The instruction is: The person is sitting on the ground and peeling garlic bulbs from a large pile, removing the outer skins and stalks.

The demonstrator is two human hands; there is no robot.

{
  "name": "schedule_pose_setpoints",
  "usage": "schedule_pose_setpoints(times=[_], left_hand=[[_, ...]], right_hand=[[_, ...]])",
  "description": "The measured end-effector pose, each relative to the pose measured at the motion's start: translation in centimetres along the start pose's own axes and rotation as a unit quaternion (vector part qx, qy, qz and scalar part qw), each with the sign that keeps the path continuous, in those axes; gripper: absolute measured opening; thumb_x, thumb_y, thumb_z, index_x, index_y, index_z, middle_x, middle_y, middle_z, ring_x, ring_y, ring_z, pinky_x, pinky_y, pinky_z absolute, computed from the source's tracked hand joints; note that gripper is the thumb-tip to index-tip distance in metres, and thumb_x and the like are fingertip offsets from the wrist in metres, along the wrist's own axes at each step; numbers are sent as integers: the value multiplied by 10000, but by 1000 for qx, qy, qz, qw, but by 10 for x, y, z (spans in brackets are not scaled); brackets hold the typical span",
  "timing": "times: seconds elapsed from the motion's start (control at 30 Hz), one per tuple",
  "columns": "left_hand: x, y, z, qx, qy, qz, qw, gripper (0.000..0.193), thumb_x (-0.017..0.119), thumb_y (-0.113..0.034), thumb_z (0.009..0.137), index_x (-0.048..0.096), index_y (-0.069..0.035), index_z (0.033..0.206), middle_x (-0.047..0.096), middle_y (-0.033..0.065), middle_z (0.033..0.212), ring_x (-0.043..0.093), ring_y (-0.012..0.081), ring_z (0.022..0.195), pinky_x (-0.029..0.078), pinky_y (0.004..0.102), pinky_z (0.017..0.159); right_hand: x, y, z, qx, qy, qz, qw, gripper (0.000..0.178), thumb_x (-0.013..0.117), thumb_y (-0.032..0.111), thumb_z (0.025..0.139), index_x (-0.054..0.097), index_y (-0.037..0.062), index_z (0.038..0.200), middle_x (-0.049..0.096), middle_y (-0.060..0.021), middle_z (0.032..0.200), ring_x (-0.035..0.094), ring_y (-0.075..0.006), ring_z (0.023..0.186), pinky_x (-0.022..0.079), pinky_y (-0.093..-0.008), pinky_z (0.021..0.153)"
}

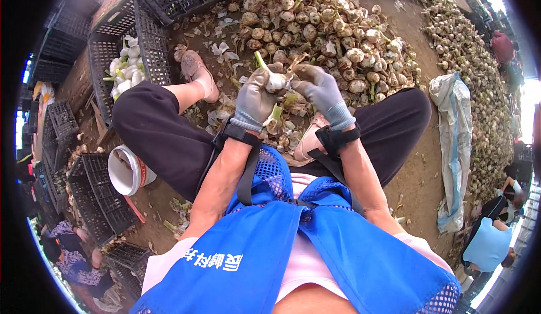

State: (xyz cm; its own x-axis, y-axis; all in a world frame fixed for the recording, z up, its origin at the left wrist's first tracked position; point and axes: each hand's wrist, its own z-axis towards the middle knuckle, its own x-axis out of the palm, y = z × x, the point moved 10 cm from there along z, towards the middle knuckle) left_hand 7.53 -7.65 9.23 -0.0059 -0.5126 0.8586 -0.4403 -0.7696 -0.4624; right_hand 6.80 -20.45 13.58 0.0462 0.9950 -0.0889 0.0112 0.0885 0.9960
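Observation:
My left hand [255,95], in a grey glove, is closed round a garlic bulb [275,82]. The bulb is white, and its short green stem points up and to the left. Close on its right, my gloved right hand [323,88] pinches brownish dry garlic skin [295,66] between thumb and fingers. Part of the bulb is hidden by the left fingers. Below the hands, between my feet, loose peelings and a cut green stem [274,115] lie on the ground. Just ahead of me rises a big heap of soil-stained garlic bulbs [332,29].
At the left, a black plastic crate [101,60] holds several cleaned white bulbs [131,69]. A white bucket [125,170] stands near my left knee, beside another black crate [96,201]. A pale plastic sack [453,145] lies at right. Other people [489,235] work around the edges.

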Motion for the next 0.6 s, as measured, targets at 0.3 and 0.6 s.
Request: schedule_pose_setpoints(times=[0.3,0.6], left_hand=[[-7,-4,1,86,-50,186,977,163,490,-177,907,516,-40,991,593,66,888,579,143,756,498,269,656],[2,-9,4,94,-55,149,983,136,518,-145,891,515,-27,957,583,56,833,571,127,711,489,246,643]], right_hand=[[24,-27,-15,230,29,234,944,233,634,146,814,570,-29,954,625,-71,853,602,-130,729,503,-251,626],[18,-32,-15,234,5,288,929,213,632,142,814,581,-18,945,635,-84,870,617,-161,722,515,-271,630]])
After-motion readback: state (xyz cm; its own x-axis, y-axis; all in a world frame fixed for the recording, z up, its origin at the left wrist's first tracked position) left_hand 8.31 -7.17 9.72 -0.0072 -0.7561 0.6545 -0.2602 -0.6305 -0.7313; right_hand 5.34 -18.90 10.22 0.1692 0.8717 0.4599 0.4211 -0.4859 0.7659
